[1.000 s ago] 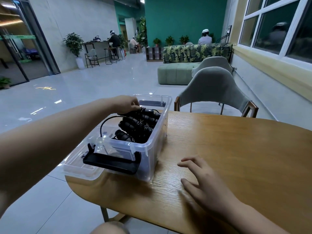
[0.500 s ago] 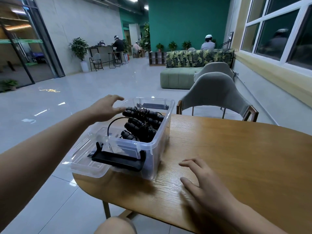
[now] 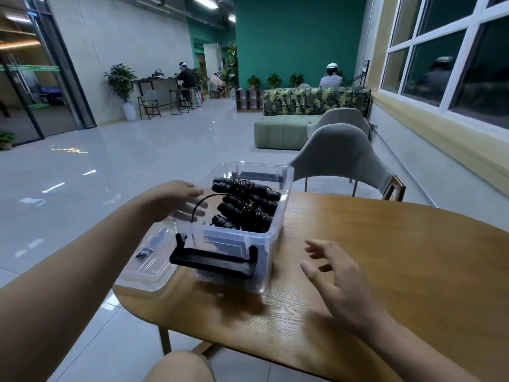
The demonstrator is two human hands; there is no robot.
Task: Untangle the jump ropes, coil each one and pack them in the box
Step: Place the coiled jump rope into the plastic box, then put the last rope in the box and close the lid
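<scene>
Resting at the left rim of the box (image 3: 275, 235), the thumb of the left hand (image 3: 168, 199) lies on the clear plastic edge. Its fingers (image 3: 194, 210) show blurred through the wall, fairly straight and a little spread. Whether they clamp the wall or only touch it, I cannot tell. Just beside those fingers, inside the box, a loop of black cord (image 3: 199, 202) arches up from the jump ropes (image 3: 248, 208). The ropes lie bundled in the box, black handles side by side with the cords wound around them, filling its far and right part. They are near the left fingers, with no clear contact between them.

The right hand (image 3: 338, 279) hovers to the right of the box, off its near corner and above the table (image 3: 399, 257). Its fingers are relaxed, loosely bent and spread, grasping nothing. They are apart from the box wall and well apart from the ropes.

A black latch (image 3: 214, 263) hangs swung out on the near end of the box, and a second latch (image 3: 259, 176) sits on the far end. The clear lid (image 3: 146, 263) lies flat just to the left of the box, reaching past the table's edge. Beyond the box, a grey chair (image 3: 338, 153) stands at the far side of the table.
</scene>
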